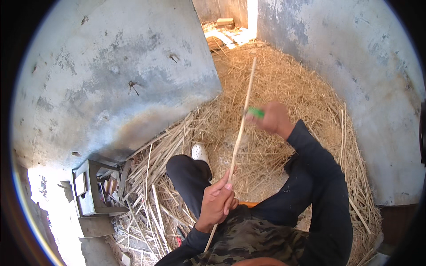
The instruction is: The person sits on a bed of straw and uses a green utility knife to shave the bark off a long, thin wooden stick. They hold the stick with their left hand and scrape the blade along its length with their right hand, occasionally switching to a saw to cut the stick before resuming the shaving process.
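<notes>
A long, thin, pale stick (240,135) slants up and away from my lap, its far end over the straw. My left hand (214,205) is closed around its lower part, and the near end passes below that hand beside my clothing. Farther up, my right hand (276,117) grips a small green-handled tool (255,112) against the stick's upper part. The tool is slightly blurred, and its working edge is too small to make out.
Straw-like shavings (275,80) cover the floor, with loose strips (153,213) piled at left. A wooden stool-like frame (91,188) stands at the left. Grey walls (111,80) rise on both sides. A white clog (199,152) is on my foot, and a brick (225,22) lies at the back.
</notes>
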`<move>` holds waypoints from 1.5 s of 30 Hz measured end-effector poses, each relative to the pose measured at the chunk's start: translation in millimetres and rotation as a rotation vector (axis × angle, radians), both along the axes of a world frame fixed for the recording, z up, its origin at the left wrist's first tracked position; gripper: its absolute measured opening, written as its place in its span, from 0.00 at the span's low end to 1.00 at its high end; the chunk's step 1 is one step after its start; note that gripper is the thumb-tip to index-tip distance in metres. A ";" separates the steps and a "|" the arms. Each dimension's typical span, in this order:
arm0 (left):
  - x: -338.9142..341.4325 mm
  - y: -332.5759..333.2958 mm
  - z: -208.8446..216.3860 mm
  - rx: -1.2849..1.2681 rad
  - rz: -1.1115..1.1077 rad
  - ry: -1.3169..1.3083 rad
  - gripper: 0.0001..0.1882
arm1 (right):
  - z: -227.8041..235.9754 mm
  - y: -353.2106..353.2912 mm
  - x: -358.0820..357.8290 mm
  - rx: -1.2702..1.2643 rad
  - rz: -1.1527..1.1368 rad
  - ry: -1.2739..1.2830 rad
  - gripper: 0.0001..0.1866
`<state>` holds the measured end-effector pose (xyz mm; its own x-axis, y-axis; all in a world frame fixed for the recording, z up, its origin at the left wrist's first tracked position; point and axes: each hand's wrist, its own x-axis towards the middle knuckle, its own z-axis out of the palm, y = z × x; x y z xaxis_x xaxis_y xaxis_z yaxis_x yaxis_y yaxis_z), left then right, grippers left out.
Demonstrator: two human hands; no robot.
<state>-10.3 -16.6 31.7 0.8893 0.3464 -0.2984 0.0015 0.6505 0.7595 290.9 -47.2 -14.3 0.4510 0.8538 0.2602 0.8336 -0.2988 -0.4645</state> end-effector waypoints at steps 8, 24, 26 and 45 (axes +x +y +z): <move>-15.0 -17.3 2.8 0.021 -0.098 0.035 0.24 | -7.1 4.8 56.0 0.110 -0.211 0.093 0.42; -11.9 13.4 -5.3 0.411 0.128 0.194 0.25 | 18.0 -13.5 -17.9 0.176 0.029 0.057 0.34; -5.9 10.1 2.3 0.563 0.077 0.246 0.24 | 17.4 -12.0 -37.2 0.177 0.129 -0.039 0.40; -13.2 0.0 9.1 0.472 0.028 0.228 0.26 | -5.5 0.3 -32.6 0.159 0.107 -0.086 0.41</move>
